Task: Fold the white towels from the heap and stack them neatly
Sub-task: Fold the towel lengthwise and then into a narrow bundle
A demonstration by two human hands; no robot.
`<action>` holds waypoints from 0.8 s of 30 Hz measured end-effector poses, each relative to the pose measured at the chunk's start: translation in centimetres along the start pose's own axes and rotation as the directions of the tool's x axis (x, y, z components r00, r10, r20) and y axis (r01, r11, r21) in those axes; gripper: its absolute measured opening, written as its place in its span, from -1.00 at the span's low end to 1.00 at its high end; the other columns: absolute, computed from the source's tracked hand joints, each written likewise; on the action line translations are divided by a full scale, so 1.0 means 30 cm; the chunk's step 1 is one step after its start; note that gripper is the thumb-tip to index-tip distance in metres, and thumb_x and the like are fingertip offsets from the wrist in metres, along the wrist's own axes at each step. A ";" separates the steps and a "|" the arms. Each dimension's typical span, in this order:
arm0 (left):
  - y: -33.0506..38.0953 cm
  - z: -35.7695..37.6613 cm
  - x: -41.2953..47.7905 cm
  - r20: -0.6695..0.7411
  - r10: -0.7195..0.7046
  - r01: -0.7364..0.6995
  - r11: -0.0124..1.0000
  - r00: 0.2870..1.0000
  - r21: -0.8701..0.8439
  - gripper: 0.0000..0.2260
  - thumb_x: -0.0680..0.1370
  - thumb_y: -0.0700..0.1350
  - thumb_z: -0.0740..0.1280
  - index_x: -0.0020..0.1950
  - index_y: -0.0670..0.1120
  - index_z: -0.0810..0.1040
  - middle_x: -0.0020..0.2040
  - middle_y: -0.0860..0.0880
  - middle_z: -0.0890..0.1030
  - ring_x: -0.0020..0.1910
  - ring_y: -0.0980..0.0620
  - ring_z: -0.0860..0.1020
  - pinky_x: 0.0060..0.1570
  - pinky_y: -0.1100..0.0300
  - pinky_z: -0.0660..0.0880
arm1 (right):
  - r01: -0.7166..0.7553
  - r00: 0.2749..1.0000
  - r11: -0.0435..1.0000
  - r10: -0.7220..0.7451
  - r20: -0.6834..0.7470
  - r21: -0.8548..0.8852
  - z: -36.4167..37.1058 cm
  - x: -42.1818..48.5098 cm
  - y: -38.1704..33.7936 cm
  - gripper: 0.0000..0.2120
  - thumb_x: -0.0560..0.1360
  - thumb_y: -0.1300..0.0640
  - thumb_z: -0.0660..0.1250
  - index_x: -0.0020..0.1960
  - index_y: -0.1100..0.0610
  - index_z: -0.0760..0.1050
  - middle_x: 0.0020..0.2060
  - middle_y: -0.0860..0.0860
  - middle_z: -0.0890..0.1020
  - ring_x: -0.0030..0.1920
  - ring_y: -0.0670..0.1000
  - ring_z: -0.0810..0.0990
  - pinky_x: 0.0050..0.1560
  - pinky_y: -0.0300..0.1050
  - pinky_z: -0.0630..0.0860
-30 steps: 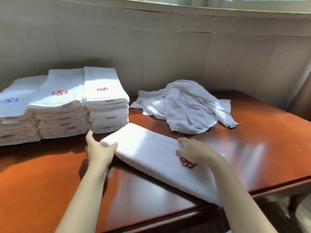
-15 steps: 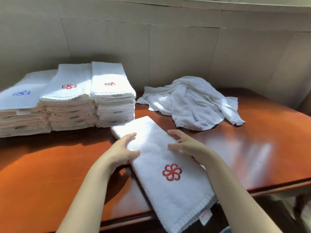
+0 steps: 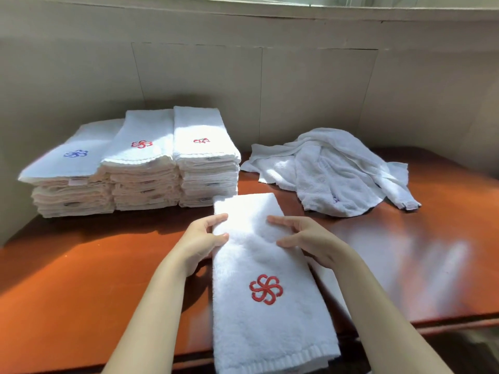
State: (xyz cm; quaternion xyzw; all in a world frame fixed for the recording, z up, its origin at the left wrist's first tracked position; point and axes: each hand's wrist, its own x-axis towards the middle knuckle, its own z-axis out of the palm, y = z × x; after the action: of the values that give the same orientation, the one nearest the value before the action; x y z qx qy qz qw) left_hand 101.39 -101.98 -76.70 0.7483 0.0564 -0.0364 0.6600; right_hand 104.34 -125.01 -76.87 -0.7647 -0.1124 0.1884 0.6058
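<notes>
A folded white towel (image 3: 259,265) with a red flower logo lies lengthwise on the brown table (image 3: 81,279), its near end hanging over the front edge. My left hand (image 3: 201,240) grips its left edge, thumb and fingers on top. My right hand (image 3: 307,238) holds the right edge the same way. Behind it on the left stand three stacks of folded towels (image 3: 140,168); the folded towel's far end nearly touches the rightmost stack (image 3: 206,157). The heap of unfolded white towels (image 3: 337,171) lies at the back right.
A beige panelled wall (image 3: 310,90) runs close behind the table, with a window sill above. The table's front edge (image 3: 445,322) is near me. Bright sun patches glare on the wood to the right of the towel.
The folded towel has turned from lying slanted across the table to pointing straight away from me, and slid toward the stacks. Both hands moved with it to its side edges.
</notes>
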 end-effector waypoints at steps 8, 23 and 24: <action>0.141 -0.113 -0.128 -0.030 0.285 -0.284 0.930 0.958 -0.232 -0.58 0.49 -0.40 0.34 0.25 0.01 0.56 0.19 0.19 0.55 0.06 0.34 0.57 -0.03 0.41 0.51 | 0.240 0.970 0.942 -0.239 -0.036 0.232 0.042 -0.090 -0.161 -0.48 0.36 0.47 0.40 0.14 -0.05 0.61 0.08 -0.18 0.65 0.10 -0.08 0.64 -0.05 -0.30 0.56; 0.632 -0.827 0.006 -0.331 0.450 -0.510 0.851 0.830 -0.123 -0.46 0.55 -0.33 0.30 0.49 0.00 0.30 0.36 0.00 0.48 0.00 0.22 0.60 -0.15 0.33 0.56 | 0.524 0.843 0.835 -0.536 0.034 0.167 0.456 0.461 -0.851 -0.39 0.24 0.36 0.42 0.20 -0.13 0.56 0.25 -0.18 0.55 0.24 -0.09 0.47 0.04 -0.23 0.54; 0.671 -0.881 0.058 -0.375 0.432 -0.508 0.851 0.820 -0.130 -0.38 0.57 -0.28 0.30 0.55 0.04 0.13 0.26 -0.03 0.54 -0.07 0.17 0.63 -0.25 0.27 0.58 | 0.536 0.838 0.824 -0.546 0.001 0.182 0.488 0.550 -0.909 -0.38 0.28 0.40 0.40 0.25 -0.05 0.53 0.25 -0.15 0.55 0.20 -0.07 0.50 0.10 -0.18 0.53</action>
State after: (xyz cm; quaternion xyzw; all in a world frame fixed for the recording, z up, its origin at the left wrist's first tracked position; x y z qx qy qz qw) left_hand 105.25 -78.16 -53.78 0.6545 -0.0170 0.2616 0.7092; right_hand 114.59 -98.90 -55.81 -0.6403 -0.3237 0.0383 0.6955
